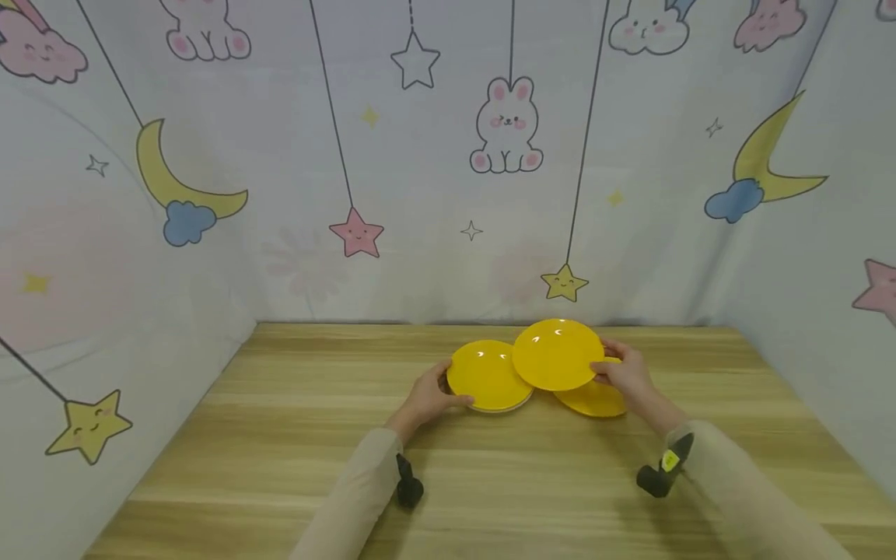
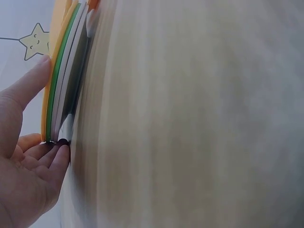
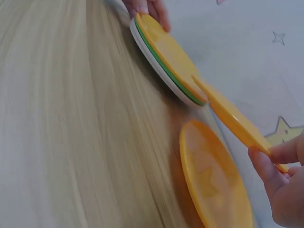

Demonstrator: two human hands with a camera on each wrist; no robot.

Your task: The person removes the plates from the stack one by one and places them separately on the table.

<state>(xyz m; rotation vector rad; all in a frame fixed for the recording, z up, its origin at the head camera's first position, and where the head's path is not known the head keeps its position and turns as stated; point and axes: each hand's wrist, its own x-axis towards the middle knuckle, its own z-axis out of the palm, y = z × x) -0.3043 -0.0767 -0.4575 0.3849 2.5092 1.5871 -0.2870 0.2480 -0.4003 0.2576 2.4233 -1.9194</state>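
Pale cartoon-printed cloth (image 1: 434, 171) hangs behind a wood-grained table (image 1: 490, 498), and from my remote seat I see the work gathered toward the table's far side. I judge the stacking partly done. A stack of plates (image 1: 490, 381) sits near the middle, yellow on top; the left wrist view shows me a green rim (image 2: 55, 76) beneath that, then pale rims (image 2: 59, 90) lowest (I won't swear to how many). The left hand (image 1: 428, 397) has its thumb and fingers closed around the stack's edge, steadying it, I take it; whether it bears any weight, I cannot tell. Well to its side, the right hand (image 1: 625, 377) pinches the edge of a loose yellow plate (image 1: 558, 355), which is held up off the wood, its far side overlapping the stack's right side in my head view. Whether those two touch, the angles don't settle for me. Lower and to the right, partly hidden by the raised one, a second yellow plate (image 3: 216, 175) lies on the table, apart from the stack and in neither hand. By my reckoning, both these yellow plates are not yet part of the pile.
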